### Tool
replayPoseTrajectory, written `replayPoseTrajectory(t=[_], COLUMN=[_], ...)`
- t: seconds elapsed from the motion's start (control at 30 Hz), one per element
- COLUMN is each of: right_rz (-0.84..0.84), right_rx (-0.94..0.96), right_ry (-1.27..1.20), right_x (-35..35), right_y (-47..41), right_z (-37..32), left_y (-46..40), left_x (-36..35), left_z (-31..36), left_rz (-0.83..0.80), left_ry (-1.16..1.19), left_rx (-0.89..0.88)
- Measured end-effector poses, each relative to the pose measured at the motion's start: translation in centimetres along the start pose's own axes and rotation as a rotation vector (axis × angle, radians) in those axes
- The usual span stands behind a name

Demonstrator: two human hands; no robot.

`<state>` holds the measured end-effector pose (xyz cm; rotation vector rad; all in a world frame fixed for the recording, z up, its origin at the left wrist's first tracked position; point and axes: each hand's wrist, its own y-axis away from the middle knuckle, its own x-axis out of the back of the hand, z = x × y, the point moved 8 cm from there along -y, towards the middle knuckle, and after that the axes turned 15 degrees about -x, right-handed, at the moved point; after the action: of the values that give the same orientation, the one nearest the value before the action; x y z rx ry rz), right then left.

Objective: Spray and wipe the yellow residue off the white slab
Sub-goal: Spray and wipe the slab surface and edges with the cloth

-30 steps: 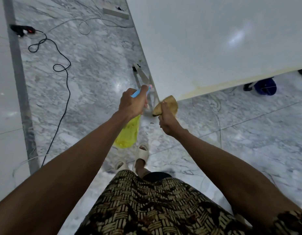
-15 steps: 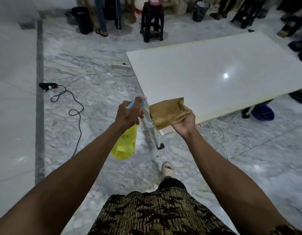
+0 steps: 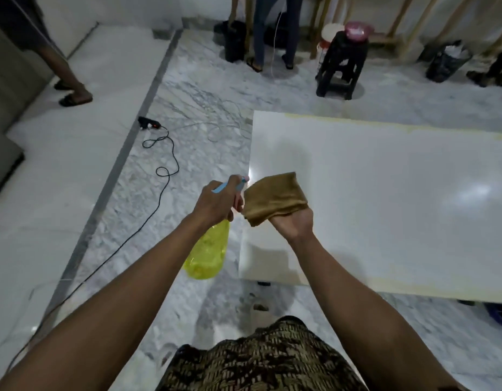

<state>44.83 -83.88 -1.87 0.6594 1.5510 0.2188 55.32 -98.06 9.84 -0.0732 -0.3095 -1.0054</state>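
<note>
A large white slab lies flat in front of me, with pale yellow residue along its far edge and more yellowing along the near edge. My left hand grips the blue trigger of a yellow spray bottle, held just left of the slab's left edge. Its nozzle points at a folded brown cloth. My right hand holds that cloth palm-up over the slab's near left part. The nozzle nearly touches the cloth.
A black cable with a power strip snakes over the marble floor at left. A black stool, a black bin and other people's legs stand beyond the slab. A person's sandalled feet are at far left.
The view has lifted and swung, so the slab now lies square in front. My right hand turned palm-up and unfolded the cloth from a small wad; the bottle stayed beside it.
</note>
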Motion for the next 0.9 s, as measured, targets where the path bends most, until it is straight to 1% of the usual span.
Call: replayPoseTrajectory(t=[0.1, 0.2, 0.43, 0.57, 0.67, 0.77, 0.9], right_rz=[-0.05, 0.021, -0.016, -0.043, -0.063, -0.098, -0.078], right_rx=[-0.078, -0.118, -0.244, -0.338, -0.419, -0.518, -0.608], right_ry=[0.082, 0.079, 0.208, 0.323, 0.362, 0.37, 0.475], right_x=[0.0, 0.9, -0.3, -0.1, 1.5, 3.3, 6.4], right_y=[0.2, 0.3, 1.4, 3.1, 5.2, 8.2, 12.0], right_z=[-1.6, -2.3, -0.5, 1.6, 3.0, 3.9, 5.0], left_y=[0.4, 1.2, 5.1, 9.6, 13.5, 18.0, 23.3], left_x=[-2.0, -3.3, -4.8, -5.7, -6.9, -9.1, -13.1], left_z=[-0.4, -0.9, -1.8, -1.4, -1.7, -1.5, -1.8], left_rz=[0.035, 0.086, 0.231, 0.362, 0.432, 0.534, 0.633], left_ry=[0.015, 0.018, 0.027, 0.018, -0.015, 0.004, 0.015], left_rx=[0.041, 0.113, 0.2, 0.242, 0.284, 0.298, 0.342])
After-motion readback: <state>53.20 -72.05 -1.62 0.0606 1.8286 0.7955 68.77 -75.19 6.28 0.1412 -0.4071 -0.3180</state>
